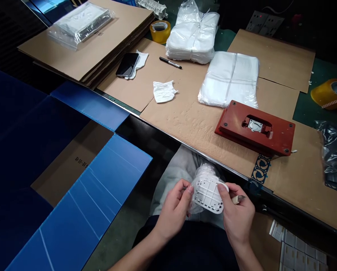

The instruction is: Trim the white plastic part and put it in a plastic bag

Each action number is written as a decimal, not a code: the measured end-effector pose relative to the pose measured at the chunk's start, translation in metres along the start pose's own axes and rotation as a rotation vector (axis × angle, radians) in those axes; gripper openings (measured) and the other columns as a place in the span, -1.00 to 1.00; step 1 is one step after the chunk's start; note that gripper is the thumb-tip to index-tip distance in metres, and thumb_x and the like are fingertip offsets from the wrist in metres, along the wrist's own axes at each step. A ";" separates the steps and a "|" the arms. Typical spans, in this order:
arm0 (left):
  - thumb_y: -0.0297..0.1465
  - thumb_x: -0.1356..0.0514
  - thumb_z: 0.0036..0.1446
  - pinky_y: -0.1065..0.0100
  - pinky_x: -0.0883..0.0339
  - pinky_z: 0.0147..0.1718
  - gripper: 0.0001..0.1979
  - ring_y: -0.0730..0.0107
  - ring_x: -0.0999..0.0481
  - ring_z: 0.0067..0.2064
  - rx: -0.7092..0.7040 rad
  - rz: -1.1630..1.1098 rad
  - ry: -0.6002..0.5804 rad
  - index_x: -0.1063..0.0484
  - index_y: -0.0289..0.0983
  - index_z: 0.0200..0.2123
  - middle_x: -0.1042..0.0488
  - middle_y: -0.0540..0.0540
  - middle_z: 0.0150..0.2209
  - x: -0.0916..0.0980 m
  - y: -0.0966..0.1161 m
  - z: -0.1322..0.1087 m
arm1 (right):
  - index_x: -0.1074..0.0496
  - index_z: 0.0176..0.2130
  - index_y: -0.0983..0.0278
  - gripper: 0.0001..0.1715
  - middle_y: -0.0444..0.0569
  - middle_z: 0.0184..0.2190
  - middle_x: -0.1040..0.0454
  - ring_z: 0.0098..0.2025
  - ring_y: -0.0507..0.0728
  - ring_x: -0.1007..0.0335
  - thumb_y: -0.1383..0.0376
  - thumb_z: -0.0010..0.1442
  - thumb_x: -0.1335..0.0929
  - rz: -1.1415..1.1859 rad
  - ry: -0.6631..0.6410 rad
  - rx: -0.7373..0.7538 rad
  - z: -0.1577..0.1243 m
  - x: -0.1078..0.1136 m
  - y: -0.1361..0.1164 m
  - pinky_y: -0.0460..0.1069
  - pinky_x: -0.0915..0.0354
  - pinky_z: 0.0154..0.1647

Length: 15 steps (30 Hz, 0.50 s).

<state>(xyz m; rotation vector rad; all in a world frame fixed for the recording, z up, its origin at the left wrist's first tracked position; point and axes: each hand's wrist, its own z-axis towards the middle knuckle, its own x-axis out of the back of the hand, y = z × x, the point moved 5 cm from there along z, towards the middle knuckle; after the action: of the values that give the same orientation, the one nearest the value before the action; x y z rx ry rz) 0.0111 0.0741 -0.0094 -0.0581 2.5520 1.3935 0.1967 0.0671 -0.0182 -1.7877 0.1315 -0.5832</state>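
Note:
Over my lap, a white plastic cover [209, 195] with ribs and rows of small slots lies partly inside a clear plastic bag [195, 207]. My left hand [174, 209] pinches the edge of that bag at the cover's left side. On the other side, my right hand [238, 216] grips the cover, its thumb flat on the upper right corner. A small pale-handled tool [237, 199] with a pointed grey tip sticks out between the right fingers; its kind I cannot make out. The bag bunches up beyond the cover's far edge.
A red fixture block [258, 130] stands near the edge of the cardboard-covered table. Behind it are stacks of clear bags [230, 79], a marker [170, 63], a phone [128, 64] and tape rolls [160, 32]. A blue box [100, 188] with open flaps is at left.

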 end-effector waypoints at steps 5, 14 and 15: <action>-0.15 -0.05 0.37 0.37 -0.13 -0.48 -0.71 0.44 -0.24 -0.51 -0.174 0.284 0.018 -0.30 -0.19 -0.34 -0.29 0.07 -0.56 0.000 0.016 -0.005 | -0.57 -0.11 0.21 -0.71 -0.06 -0.25 -0.47 -0.28 0.06 -0.36 0.10 0.31 -0.37 -0.210 -0.390 0.156 -0.003 -0.014 -0.015 -0.07 -0.29 -0.29; -0.12 -0.09 0.33 0.38 -0.26 -0.47 -0.72 0.44 -0.35 -0.56 -0.016 0.207 0.115 -0.32 -0.19 -0.31 -0.39 0.06 -0.55 0.034 -0.006 0.013 | -0.56 0.01 0.26 -0.57 -0.03 -0.30 -0.47 -0.29 0.11 -0.39 0.09 0.22 -0.43 -0.154 -0.428 0.023 0.023 -0.011 0.021 -0.01 -0.37 -0.22; -0.13 -0.10 0.32 0.37 -0.29 -0.45 -0.73 0.42 -0.37 -0.56 -0.004 0.196 0.086 -0.34 -0.19 -0.30 -0.40 0.06 -0.55 0.033 -0.008 0.013 | -0.55 0.01 0.27 -0.56 -0.03 -0.32 -0.47 -0.34 0.09 -0.38 0.09 0.22 -0.44 -0.134 -0.418 0.010 0.023 -0.010 0.021 -0.02 -0.37 -0.28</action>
<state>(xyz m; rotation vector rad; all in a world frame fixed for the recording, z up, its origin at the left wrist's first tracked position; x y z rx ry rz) -0.0179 0.0832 -0.0298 0.1382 2.6868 1.4954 0.2026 0.0845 -0.0454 -1.8794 -0.2785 -0.2924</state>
